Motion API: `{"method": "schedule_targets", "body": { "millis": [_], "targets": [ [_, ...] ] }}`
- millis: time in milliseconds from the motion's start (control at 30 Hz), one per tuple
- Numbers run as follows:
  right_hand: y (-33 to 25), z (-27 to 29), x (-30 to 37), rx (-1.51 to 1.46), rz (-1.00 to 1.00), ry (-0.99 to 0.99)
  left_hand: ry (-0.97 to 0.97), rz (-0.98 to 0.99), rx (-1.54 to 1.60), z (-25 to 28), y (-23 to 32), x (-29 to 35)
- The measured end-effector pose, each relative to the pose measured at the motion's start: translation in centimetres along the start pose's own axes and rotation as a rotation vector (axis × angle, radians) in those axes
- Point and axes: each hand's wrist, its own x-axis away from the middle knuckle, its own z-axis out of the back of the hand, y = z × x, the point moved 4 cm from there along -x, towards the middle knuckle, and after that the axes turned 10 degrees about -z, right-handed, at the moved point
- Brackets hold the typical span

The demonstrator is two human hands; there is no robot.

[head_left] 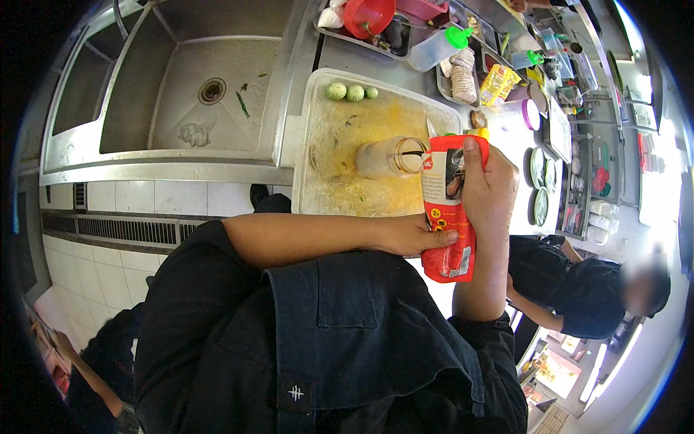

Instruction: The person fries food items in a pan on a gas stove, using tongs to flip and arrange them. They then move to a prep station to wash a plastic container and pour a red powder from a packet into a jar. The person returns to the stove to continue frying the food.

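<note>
Both my hands grip a red sauce pouch [442, 199] with a pale label panel. My left hand [426, 237] is closed on its lower part, thumb across the front. My right hand [488, 181] is closed around its upper part, thumb pressed near the edge. One corner of the pouch is at the mouth of a clear jar [379, 159], where a dark streak of what looks like sauce shows. The jar stands on a yellow-stained cutting board [332, 192]. How full the jar is, I cannot tell.
Several small round green vegetables [354, 92] lie at the board's far edge. A steel sink [217, 130] is to the left. Beyond are a green-capped squeeze bottle [437, 49], a red bowl [369, 16] and a yellow packet [499, 85]. Another person [578, 289] stands at the right.
</note>
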Motion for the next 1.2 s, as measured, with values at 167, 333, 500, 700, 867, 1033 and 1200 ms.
{"method": "schedule_targets", "body": {
  "millis": [167, 333, 500, 700, 867, 1033, 1200],
  "targets": [
    [-0.3, -0.1, 0.1, -0.038, -0.014, -0.013, -0.032, -0.006, 0.024, 0.2, -0.8, -0.3],
    [-0.2, 0.0, 0.1, -0.024, -0.009, -0.018, -0.021, 0.009, -0.047, 0.0, -0.1, -0.2],
    [-0.3, -0.1, 0.2, -0.026, 0.018, -0.005, -0.034, 0.010, -0.052, -0.1, 0.0, -0.3],
    [-0.3, 0.0, 0.2, -0.013, -0.011, -0.005, -0.029, -0.032, -0.053, 0.1, -0.7, -0.7],
    [-1.1, 0.2, 0.5, -0.054, -0.076, -0.063, -0.034, -0.063, -0.098, 0.0, -0.5, -0.7],
    [-0.2, 0.0, 0.4, -0.018, 0.093, 0.018, -0.040, -0.047, -0.083, -0.4, -0.1, -0.5],
    [-0.7, 0.1, 0.6, -0.015, -0.011, -0.013, -0.064, -0.068, -0.111, -0.3, -0.1, -0.6]
  ]
}}
